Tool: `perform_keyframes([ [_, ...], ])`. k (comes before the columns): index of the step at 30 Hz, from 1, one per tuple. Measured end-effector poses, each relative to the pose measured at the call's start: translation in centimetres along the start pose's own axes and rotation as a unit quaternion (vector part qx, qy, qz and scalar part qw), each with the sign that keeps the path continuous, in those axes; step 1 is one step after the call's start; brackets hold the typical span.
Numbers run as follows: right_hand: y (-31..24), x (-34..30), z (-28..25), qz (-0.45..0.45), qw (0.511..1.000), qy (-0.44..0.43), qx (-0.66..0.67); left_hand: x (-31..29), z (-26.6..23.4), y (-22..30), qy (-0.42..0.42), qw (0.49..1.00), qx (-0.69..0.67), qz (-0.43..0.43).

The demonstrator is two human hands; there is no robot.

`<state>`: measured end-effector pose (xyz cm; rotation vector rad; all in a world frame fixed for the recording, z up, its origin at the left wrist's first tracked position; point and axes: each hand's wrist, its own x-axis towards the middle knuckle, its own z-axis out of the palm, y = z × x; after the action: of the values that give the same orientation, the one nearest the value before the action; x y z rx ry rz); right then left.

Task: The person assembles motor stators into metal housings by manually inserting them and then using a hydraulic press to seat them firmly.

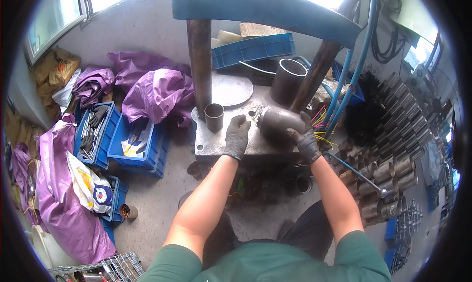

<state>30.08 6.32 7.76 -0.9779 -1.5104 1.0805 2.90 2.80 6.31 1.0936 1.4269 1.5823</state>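
Two gloved hands (237, 137) (308, 142), I counted from afar, and three metal cylinders (214, 118) (281, 123) (286, 87) on one counter (209, 145)! I had one round plate (233, 90), two posts (200, 61) (317, 70), one blue crossbeam (265, 8), one ball-tipped lever (382, 193); the stacked tubes (387, 172) were too crowded for me to number.

A thick, dark metal cylinder (280, 121) is tipped sideways between the hands (237, 137).

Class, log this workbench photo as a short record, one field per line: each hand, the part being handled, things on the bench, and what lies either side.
Left hand: gloved, by the left end of the cylinder; grip unclear
Right hand: gloved, holding its right end
Part: dark, tipped on its side
Bench: small tube, wide tube, both upright; flat disc
Left side: blue crates, purple sheeting
Right side: piled tubes
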Motion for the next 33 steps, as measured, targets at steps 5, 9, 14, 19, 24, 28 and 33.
perform_keyframes([
  [5,0.1,-2.4,-3.0,0.03,0.998,-0.032,0.045,-1.8,2.3,1.2,-0.087,0.995,0.04,-0.004],
  [9,-3.1,-3.3,-3.0,0.085,0.987,-0.11,0.079,-3.8,3.2,1.7,-0.109,0.983,0.106,0.1],
  [14,-2.2,-3.7,-3.9,0.065,0.992,-0.093,0.05,-3.9,3.9,0.9,-0.146,0.987,-0.07,0.009],
  [19,-1.7,-4.9,-3.6,0.049,0.998,-0.024,0.044,-5.5,3.8,3.6,-0.104,0.98,-0.159,-0.052],
  [24,-4.0,-5.5,-2.5,0.064,0.994,0.027,-0.081,-4.5,0.1,4.4,-0.057,0.976,-0.18,-0.106],
  [28,-4.2,-5.1,-1.9,0.143,0.988,-0.017,0.062,-1.8,-4.1,0.4,0.058,0.995,-0.086,0.01],
  [33,-5.1,-5.3,-0.5,0.151,0.975,-0.012,0.162,-2.6,-9.5,0.9,0.124,0.991,-0.009,-0.042],
])
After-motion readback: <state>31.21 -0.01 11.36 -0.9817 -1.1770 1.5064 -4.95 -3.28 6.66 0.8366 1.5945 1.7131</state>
